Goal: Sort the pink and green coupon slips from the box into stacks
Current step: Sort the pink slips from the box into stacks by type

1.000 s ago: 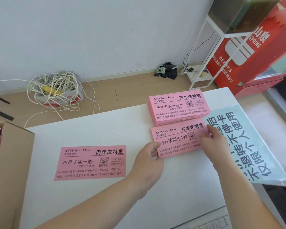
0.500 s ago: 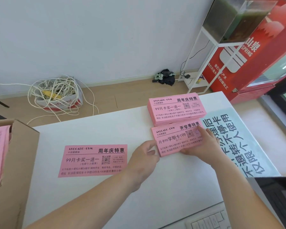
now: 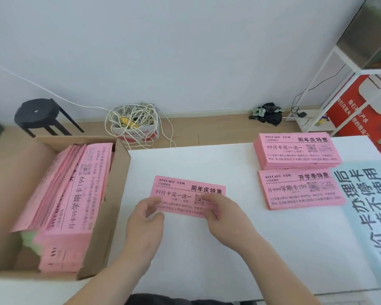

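A single pink coupon slip lies on the white table in front of me. My left hand pinches its lower left corner. My right hand holds its right end, with the fingers covering part of the print. Two pink stacks sit at the right: a thick far stack and a thinner near stack. At the left, an open cardboard box holds many pink slips, with some green slips showing underneath.
A pale blue sheet with large characters lies at the table's right edge. On the floor beyond are a black stool, a box of tangled white cable, dark cloth, a white rack and a red cabinet.
Both hands have left the near stack at the right and moved left onto the single slip. My view has swung left, bringing the open box into sight.
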Tool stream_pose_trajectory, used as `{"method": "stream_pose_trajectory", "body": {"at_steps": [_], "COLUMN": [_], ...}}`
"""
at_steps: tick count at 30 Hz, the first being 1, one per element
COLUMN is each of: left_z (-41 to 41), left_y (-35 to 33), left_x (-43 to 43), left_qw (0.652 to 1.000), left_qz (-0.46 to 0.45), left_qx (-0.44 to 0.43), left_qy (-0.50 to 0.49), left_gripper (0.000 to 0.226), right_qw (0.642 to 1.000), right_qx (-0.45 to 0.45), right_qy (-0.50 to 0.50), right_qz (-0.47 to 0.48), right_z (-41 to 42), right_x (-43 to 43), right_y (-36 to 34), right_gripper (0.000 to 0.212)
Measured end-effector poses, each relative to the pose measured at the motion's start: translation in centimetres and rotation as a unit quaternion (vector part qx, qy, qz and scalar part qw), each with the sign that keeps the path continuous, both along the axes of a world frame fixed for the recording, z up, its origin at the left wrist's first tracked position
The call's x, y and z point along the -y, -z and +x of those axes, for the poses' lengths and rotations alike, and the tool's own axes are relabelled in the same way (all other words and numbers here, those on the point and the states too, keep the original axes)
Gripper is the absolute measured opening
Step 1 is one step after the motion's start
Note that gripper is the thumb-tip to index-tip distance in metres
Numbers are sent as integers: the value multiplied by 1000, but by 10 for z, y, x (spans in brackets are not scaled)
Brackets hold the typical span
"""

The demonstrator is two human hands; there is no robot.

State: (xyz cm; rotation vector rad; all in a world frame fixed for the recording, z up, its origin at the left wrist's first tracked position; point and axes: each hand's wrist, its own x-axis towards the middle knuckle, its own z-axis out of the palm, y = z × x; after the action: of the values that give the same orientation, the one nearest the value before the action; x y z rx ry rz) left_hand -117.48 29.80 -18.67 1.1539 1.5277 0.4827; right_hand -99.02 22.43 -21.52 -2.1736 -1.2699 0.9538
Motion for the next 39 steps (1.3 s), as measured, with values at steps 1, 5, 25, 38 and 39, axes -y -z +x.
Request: {"method": "stream_pose_trajectory", "body": {"at_steps": [1, 5, 25, 38, 39], "left_z": [-10, -22, 11, 159, 174], "left_y": [3, 15, 3, -31, -32], "left_x": [-3, -18, -55, -68, -69], "left_qw": [1000, 1000, 995, 971, 962], "left_qz": [0, -17, 30, -26, -29], "left_qx": [-20, -22, -31, 80, 59], "left_qy": [-14, -14, 91, 223, 264], "left_gripper": [41, 42, 24, 19, 20], "right_qw": [999, 987, 945, 899, 906], "right_qx": [41, 141, -269, -135, -106], "right_qy": [-19, -73, 186, 405, 401], "right_qz": [-8, -25, 26, 98, 82], "right_z": [-7, -25, 24, 161, 178], "right_x": [2, 6, 7, 4, 2], "right_y": [6, 17, 7, -67, -68], "right_gripper": [45, 51, 34, 15, 15]}}
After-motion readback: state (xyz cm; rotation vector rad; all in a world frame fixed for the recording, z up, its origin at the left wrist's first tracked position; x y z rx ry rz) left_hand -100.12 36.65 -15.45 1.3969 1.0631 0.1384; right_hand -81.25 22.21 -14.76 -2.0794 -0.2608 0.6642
